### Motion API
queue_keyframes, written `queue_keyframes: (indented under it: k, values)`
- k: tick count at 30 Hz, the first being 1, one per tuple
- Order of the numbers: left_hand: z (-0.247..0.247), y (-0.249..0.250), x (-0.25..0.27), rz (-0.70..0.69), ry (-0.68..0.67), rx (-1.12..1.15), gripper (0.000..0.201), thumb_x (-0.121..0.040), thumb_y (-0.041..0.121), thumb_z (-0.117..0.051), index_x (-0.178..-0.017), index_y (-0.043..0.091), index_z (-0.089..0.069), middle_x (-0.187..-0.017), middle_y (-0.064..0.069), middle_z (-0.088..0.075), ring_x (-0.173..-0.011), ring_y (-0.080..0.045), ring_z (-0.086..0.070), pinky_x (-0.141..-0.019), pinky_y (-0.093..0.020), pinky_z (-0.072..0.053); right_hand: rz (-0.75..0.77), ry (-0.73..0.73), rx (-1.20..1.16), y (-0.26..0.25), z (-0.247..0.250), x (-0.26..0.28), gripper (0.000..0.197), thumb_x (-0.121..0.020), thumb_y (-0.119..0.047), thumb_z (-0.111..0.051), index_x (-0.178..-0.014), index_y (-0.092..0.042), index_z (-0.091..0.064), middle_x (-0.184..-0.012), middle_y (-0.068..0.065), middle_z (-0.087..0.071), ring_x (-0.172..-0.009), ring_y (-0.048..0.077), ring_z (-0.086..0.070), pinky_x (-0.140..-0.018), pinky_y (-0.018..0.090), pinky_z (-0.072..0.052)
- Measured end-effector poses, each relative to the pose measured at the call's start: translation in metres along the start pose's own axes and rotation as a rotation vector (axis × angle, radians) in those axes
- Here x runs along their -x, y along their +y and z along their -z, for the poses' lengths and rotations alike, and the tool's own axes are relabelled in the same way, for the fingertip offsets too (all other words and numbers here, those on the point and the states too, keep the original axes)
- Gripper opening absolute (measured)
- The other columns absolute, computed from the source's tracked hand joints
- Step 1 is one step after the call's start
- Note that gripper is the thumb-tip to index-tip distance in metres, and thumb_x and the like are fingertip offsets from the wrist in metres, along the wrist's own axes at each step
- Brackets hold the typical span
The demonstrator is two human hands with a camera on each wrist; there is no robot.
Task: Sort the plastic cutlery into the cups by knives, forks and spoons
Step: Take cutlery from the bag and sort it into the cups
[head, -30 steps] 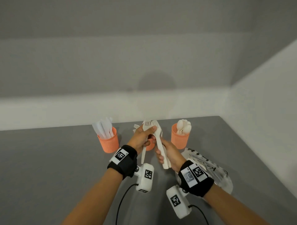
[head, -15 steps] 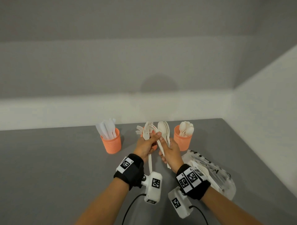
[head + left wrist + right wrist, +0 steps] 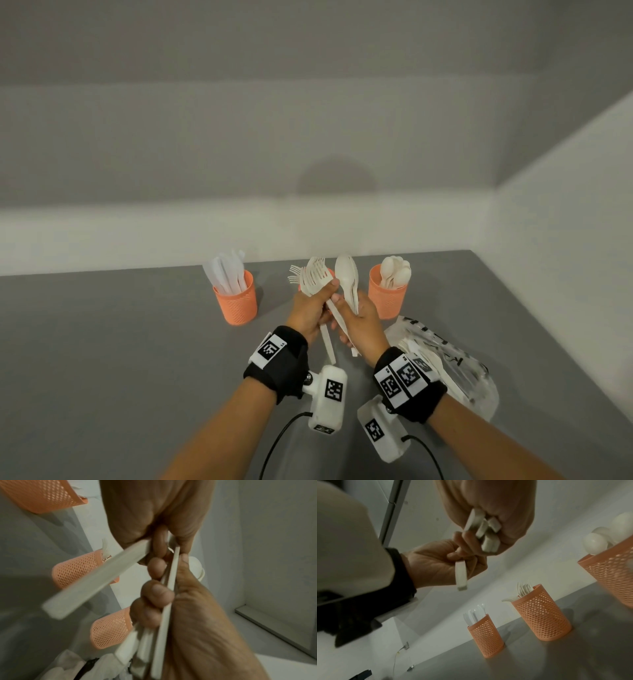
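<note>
In the head view my left hand (image 3: 317,303) grips white plastic forks (image 3: 314,275) just in front of the middle orange cup (image 3: 539,616), which holds forks. My right hand (image 3: 358,317) grips a bunch of white spoons (image 3: 346,278), bowls up, close beside the left hand. One white handle (image 3: 339,317) slants from the fork bunch down to the right hand. The left cup (image 3: 237,301) holds knives. The right cup (image 3: 387,296) holds spoons. In the right wrist view several handle ends (image 3: 485,532) stick out of my right fist.
A clear plastic bag (image 3: 448,366) with more white cutlery lies on the grey table (image 3: 120,342) right of my right wrist. A white wall runs behind the cups and along the table's right side. Black cables trail from both wrist cameras.
The one bundle held by both hands has split: forks stay with the left hand, spoons now stand up in the right. Both hands have moved forward toward the cups.
</note>
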State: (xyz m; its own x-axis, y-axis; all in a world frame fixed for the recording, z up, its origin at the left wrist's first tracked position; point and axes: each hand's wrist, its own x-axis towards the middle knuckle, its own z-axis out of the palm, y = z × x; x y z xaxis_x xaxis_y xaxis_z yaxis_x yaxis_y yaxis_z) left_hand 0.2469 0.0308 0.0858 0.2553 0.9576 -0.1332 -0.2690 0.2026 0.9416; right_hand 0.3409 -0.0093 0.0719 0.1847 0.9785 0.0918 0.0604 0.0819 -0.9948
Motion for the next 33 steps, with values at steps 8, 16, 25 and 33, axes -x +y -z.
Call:
queue_keyframes:
  k: [8, 16, 25, 33]
  values:
    - [0.004, -0.007, -0.013, 0.042, 0.156, 0.069, 0.019, -0.098, 0.016, -0.040, -0.088, 0.008, -0.052, -0.053, -0.001, -0.045, -0.040, -0.009, -0.048, -0.042, -0.019, -0.045, -0.128, -0.015, 0.074, 0.011, 0.028, -0.009, 0.033, -0.100, -0.036, -0.032, -0.078, -0.016, -0.044, -0.052, 0.002, -0.039, -0.031, 0.003, -0.036, -0.034, 0.018, -0.032]
    - [-0.007, -0.014, -0.027, -0.017, -0.085, -0.075, 0.031, -0.075, 0.032, -0.072, -0.073, 0.010, -0.050, -0.044, -0.003, -0.032, -0.031, -0.006, -0.025, -0.036, -0.016, -0.021, -0.317, -0.315, -0.063, 0.003, 0.051, -0.018, 0.050, -0.098, -0.050, -0.021, -0.077, -0.014, -0.049, -0.042, -0.004, -0.033, -0.031, 0.007, -0.026, -0.035, 0.017, -0.024]
    - [-0.050, 0.001, -0.056, -0.323, 0.105, -0.307, 0.014, -0.080, 0.009, -0.070, -0.091, 0.006, -0.063, -0.074, -0.002, -0.065, -0.066, -0.013, -0.063, -0.062, -0.017, -0.050, -0.196, -0.297, 0.027, -0.032, 0.067, -0.069, 0.021, -0.071, 0.000, -0.048, -0.090, -0.008, -0.050, -0.062, 0.003, -0.049, -0.047, 0.005, -0.051, -0.050, 0.019, -0.043]
    - [-0.029, 0.029, -0.099, -0.285, 0.301, -0.231, 0.034, -0.089, 0.034, -0.057, -0.063, 0.014, -0.051, -0.037, 0.005, -0.043, -0.033, -0.008, -0.039, -0.042, -0.020, -0.039, -0.068, 0.234, -0.344, -0.037, 0.100, -0.136, 0.009, -0.069, -0.012, -0.053, -0.065, -0.012, -0.045, -0.034, -0.010, -0.034, -0.034, 0.004, -0.031, -0.047, 0.021, -0.029]
